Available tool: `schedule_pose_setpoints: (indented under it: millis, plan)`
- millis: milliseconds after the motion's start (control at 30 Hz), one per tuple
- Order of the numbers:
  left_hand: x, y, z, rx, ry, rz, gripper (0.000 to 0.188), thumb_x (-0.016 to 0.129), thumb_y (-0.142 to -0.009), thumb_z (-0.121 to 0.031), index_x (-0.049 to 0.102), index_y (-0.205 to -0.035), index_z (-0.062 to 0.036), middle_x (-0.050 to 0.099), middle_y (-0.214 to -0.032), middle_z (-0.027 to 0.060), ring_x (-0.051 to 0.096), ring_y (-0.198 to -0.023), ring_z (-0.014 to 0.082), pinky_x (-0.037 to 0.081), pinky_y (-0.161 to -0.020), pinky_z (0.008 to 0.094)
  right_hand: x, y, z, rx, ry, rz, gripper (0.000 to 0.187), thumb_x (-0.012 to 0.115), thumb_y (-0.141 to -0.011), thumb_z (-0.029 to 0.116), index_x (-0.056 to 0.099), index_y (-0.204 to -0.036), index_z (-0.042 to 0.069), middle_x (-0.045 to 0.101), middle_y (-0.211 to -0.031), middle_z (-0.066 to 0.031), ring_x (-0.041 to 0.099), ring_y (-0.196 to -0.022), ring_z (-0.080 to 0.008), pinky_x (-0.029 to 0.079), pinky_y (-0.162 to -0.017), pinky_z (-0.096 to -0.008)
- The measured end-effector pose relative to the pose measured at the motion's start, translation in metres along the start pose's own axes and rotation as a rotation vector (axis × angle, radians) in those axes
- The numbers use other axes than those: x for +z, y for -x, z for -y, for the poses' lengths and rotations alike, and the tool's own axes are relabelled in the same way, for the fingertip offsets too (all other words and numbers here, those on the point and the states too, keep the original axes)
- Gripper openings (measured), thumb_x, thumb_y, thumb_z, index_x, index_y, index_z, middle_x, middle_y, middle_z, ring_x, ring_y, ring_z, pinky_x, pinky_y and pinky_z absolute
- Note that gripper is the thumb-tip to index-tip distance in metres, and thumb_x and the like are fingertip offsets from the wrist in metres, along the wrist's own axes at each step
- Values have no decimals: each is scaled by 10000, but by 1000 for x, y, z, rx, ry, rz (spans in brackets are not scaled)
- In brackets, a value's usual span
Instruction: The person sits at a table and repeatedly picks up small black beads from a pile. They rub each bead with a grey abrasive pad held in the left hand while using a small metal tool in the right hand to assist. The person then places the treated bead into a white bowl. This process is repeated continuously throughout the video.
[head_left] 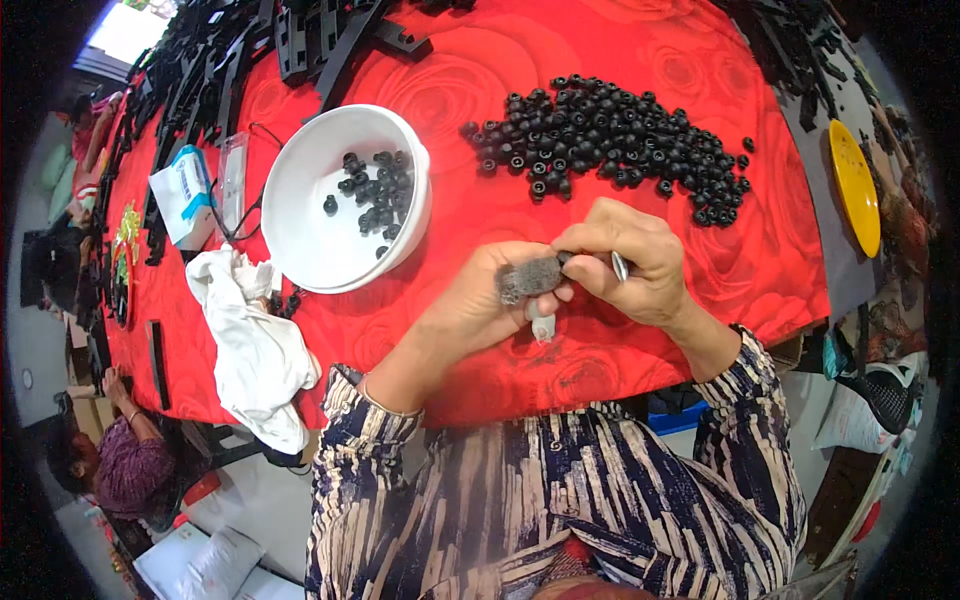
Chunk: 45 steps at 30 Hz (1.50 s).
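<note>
My left hand (470, 295) is closed around a worn dark grey spongy block (530, 281), over the near part of the table. My right hand (632, 262) meets it there, thumb and forefinger pinching a small black knob (565, 260) against the block's right end. A silvery metal piece (620, 266) pokes out between the right fingers; its kind is hidden. Just below the left fingers shows a small whitish, translucent piece (541, 326); whether it is held or lies on the cloth I cannot tell. Beyond my hands spreads a pile of black knobs (610, 135).
A white bowl (300, 205) with several black knobs stands left. Beside it lie a white cloth (250, 345) and a blue-white packet (185, 195). Black strips (290, 45) heap at the far left of the red tablecloth (480, 370). A yellow plate (854, 190) is right; another person (130, 450) sits left.
</note>
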<state>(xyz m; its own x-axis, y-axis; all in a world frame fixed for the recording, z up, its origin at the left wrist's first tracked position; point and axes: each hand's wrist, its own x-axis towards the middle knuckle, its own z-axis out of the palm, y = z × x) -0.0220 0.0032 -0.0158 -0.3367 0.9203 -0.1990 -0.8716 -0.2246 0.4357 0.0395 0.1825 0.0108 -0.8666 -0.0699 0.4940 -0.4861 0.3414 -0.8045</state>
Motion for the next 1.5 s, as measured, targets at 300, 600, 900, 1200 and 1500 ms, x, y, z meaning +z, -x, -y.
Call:
schedule_pose_setpoints:
  millis: [300, 600, 900, 1200, 1500]
  plan:
    - [-4, 0, 4, 103, -35, -133, 230, 494, -905, -130, 586, -1006, 54, 634, -829, 134, 620, -675, 153, 521, -611, 229, 6, 2, 3, 53, 21, -7, 229, 720, -739, 78, 633, -943, 18, 540, -670, -67, 533, -565, -172, 402, -492, -295]
    - [-7, 1, 3, 49, -27, -62, 220, 500, -901, -113, 590, -1010, 57, 637, -821, 139, 616, -647, 148, 531, -573, 242, 5, 4, 3, -99, 128, -18, 299, 742, -678, 61, 635, -952, 11, 530, -638, -74, 513, -498, -190, 379, -431, -304]
    - [-1, 2, 5, 89, 47, -55, 209, 510, -903, -101, 594, -1025, 48, 635, -872, 107, 613, -718, 135, 512, -608, 207, 2, 2, 4, -207, 238, -30, 324, 744, -642, 51, 636, -942, 0, 525, -629, -70, 513, -493, -207, 392, -431, -322]
    - [11, 4, 11, 172, -68, -192, 219, 543, -880, -94, 596, -1042, 44, 653, -878, 91, 596, -709, 91, 459, -589, 187, 3, 5, 0, -452, 433, -72, 360, 735, -618, 64, 627, -943, -48, 498, -657, -40, 486, -486, -162, 353, -413, -298]
    - [12, 6, 9, 236, -97, -169, 218, 527, -889, -53, 588, -1080, 31, 621, -913, 78, 582, -744, 106, 494, -641, 199, 1, 6, 2, -464, 425, -40, 303, 730, -614, 70, 623, -880, -29, 461, -624, -34, 463, -466, -163, 332, -407, -294]
